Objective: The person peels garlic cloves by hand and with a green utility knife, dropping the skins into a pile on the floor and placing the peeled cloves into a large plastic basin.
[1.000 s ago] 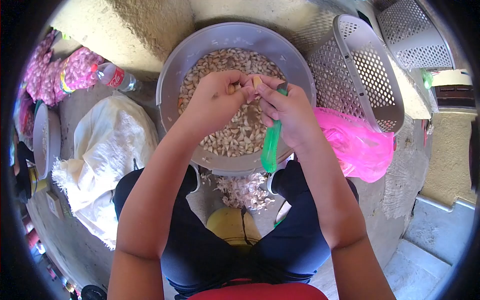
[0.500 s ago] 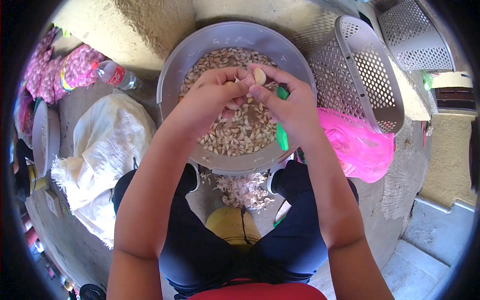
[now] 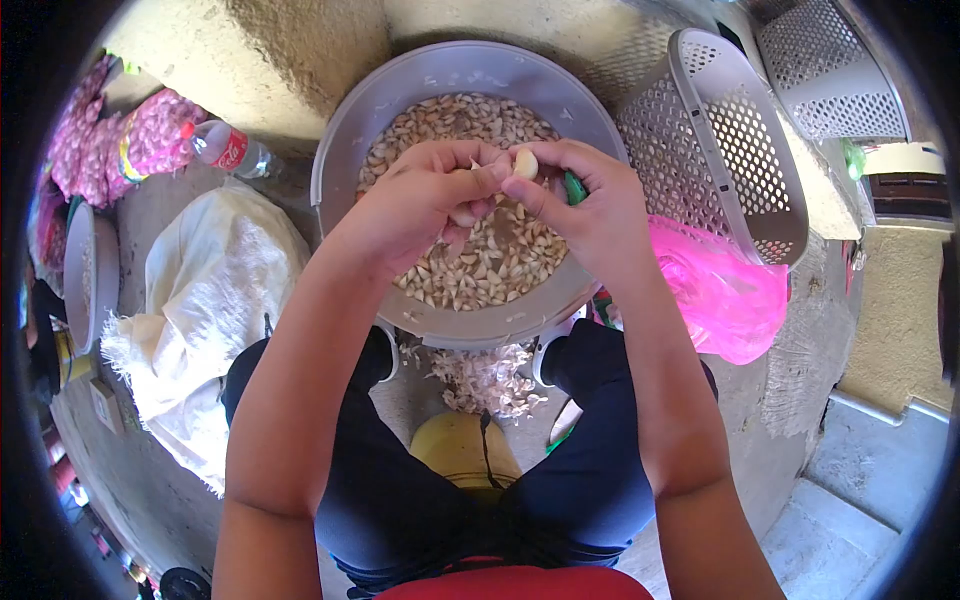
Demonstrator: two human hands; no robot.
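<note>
Over a large grey basin (image 3: 335, 130) my two hands meet. My left hand (image 3: 440, 195) is closed round garlic, with pale cloves showing below its fingers. Between the thumb and forefinger of my right hand (image 3: 590, 195) is a whitish garlic clove (image 3: 526, 164), touching the left fingertips. A green-handled tool (image 3: 574, 187) is tucked in my right palm, its lower part hidden. Many garlic cloves (image 3: 480, 265) lie in the basin below.
Garlic skins (image 3: 490, 380) lie on the floor between my feet. A white sack (image 3: 215, 260) and a plastic bottle (image 3: 232, 150) are at the left. At the right are a perforated grey basket (image 3: 745, 150) and a pink plastic bag (image 3: 715, 290).
My right fingers have turned and closed in on the clove. The green handle has swung up and back, so less of it shows. The left hand has barely moved.
</note>
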